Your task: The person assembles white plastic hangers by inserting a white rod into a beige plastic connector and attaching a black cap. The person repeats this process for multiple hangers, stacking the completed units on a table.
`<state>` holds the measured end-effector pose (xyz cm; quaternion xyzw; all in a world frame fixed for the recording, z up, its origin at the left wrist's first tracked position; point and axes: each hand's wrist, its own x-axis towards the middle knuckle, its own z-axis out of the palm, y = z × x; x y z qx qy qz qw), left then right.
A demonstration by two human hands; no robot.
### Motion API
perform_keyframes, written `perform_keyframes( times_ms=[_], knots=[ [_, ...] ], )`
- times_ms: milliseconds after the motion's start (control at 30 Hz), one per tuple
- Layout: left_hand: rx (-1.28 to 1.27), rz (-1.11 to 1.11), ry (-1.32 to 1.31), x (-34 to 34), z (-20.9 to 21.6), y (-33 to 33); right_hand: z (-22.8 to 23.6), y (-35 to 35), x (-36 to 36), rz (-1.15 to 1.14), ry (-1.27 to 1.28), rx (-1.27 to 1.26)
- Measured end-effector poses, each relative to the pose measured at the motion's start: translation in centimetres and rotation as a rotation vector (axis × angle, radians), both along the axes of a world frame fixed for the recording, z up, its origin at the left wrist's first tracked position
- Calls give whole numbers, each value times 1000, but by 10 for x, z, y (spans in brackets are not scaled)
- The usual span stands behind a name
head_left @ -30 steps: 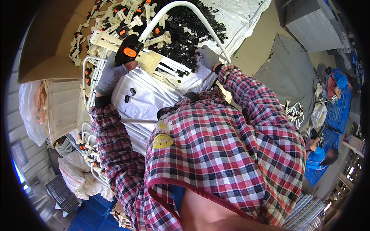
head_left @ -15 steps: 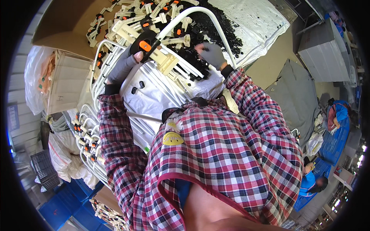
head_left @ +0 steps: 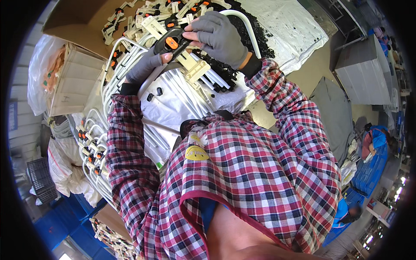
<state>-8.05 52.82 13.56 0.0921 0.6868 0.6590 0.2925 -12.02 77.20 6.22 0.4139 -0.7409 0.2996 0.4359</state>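
My left hand [head_left: 145, 67], in a grey glove with bare fingertips, is closed round a black plastic fitting [head_left: 167, 47] with an orange button [head_left: 172, 43]. A cream plastic bracket [head_left: 193, 69] hangs at the fitting's lower right, and a bent white tube [head_left: 247, 28] arches out beyond my right hand. My right hand [head_left: 221, 39], gloved alike, has its fingertips pinched together at the fitting's right end. Whatever small piece may be between them is hidden. Behind lies a heap of cream clips [head_left: 149, 24] with black and orange parts.
Small black parts [head_left: 264, 50] are heaped on a white sheet [head_left: 299, 26]. Several white tubes [head_left: 177, 93] lie below my hands, with two loose black pieces [head_left: 155, 94] beside them. A cardboard box [head_left: 78, 26] stands at far left. Another person [head_left: 346, 212] is at lower right.
My right hand has come left from the heap of small black parts to the black fitting. My left hand still holds the fitting, which has shifted slightly right and up.
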Motion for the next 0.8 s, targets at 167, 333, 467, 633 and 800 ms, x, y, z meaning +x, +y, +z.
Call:
perform_keyframes(
  times_ms=[167, 333, 467, 633, 800],
  knots=[
    [-31, -13, 11, -2, -1, 1, 2, -1, -7, 85, -21, -53],
    [-142, 20, 9, -1, 3, 0, 23, 6, -21, -67, -300, 258],
    [-98, -40, 109, -4, 2, 5, 33, 3, -32, -63, -427, 434],
    [-241, -18, 361, -7, -7, -11, -2, 24, -51, 13, -119, 135],
    [-321, 345, 335, 51, -46, -65, -159, 100, -30, -96, -807, -521]
  ],
)
